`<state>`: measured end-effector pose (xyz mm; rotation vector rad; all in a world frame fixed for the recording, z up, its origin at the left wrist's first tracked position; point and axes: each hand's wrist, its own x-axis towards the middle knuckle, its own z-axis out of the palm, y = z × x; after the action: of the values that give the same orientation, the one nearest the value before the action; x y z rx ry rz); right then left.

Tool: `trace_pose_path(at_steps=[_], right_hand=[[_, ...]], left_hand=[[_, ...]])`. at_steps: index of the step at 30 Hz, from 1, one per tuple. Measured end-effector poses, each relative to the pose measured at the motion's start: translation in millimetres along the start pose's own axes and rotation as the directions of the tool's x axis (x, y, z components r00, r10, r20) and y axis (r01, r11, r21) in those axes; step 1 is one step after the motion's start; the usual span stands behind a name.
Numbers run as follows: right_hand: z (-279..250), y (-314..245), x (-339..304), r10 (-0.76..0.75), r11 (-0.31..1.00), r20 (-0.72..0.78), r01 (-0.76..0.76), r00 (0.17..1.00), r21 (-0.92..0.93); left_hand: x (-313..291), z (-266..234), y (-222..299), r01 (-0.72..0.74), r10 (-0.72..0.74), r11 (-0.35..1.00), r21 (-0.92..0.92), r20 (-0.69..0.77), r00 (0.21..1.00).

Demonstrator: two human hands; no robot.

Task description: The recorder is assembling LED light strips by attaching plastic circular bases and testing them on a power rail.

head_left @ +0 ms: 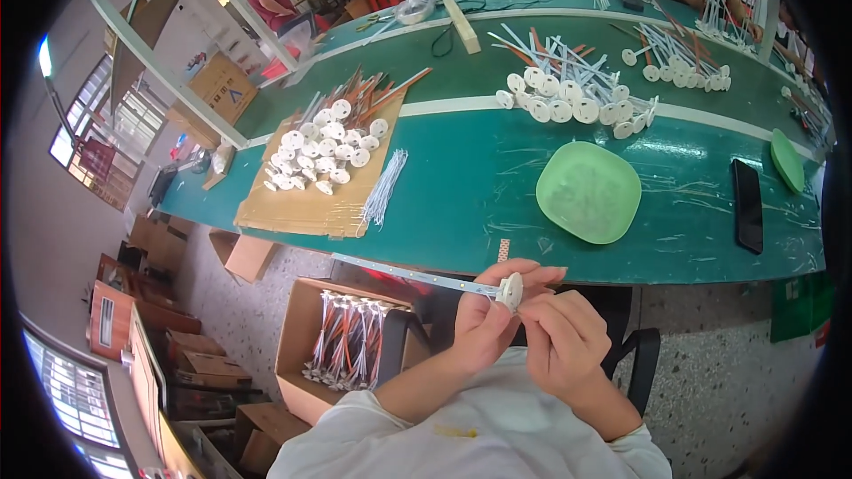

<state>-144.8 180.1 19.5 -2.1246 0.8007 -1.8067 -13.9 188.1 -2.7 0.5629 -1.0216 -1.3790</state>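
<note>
In front of my body, just off the table's near edge, my left hand (480, 330) is closed around a white round cap (510, 289). A narrow LED strip (413, 276) with small yellowish spots runs from this cap out to the left. My right hand (568, 337) has its thumb and fingers pinched together at the cap's lower edge. Whatever is between those fingertips is too small or hidden to make out. A small piece with reddish marks (504, 250) lies at the table edge just beyond my left fingers.
Capped strips lie piled on cardboard (302, 215), beside a bundle of thin white wires (385, 188). Farther back are more capped strips (568, 93). A green tray (588, 192) and a black phone (747, 204) lie right. A carton (297, 337) of strips stands lower left. People work beyond.
</note>
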Motion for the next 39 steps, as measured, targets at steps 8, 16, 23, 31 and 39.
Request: trace_pose_path(at_steps=[8, 16, 23, 31, 39], right_hand=[[10, 7, 3, 0.030, 0.999, -0.045, -0.031, 0.999, -0.015], [11, 16, 2, -0.052, 0.998, -0.073, 0.049, 0.996, -0.045], [1, -2, -9, -0.043, 0.989, 0.026, 0.047, 0.999, -0.142], [-1, -11, -10, 0.018, 1.000, -0.026, -0.018, 0.999, 0.005], [11, -16, -16, -0.025, 0.994, -0.061, 0.018, 0.998, -0.112]], left_hand=[[2, -6, 0, 0.032, -0.011, 0.950, -0.312, 0.067, 0.998], [8, -6, 0, -0.030, 0.060, 0.974, -0.223, 0.128, 0.990], [-5, -3, 4, -0.017, 0.024, 0.997, -0.078, 0.082, 0.996], [-12, -14, -1, -0.060, 0.117, 0.972, -0.227, 0.246, 0.962], [-20, -11, 6, -0.073, 0.065, 0.996, 0.042, 0.158, 0.985]])
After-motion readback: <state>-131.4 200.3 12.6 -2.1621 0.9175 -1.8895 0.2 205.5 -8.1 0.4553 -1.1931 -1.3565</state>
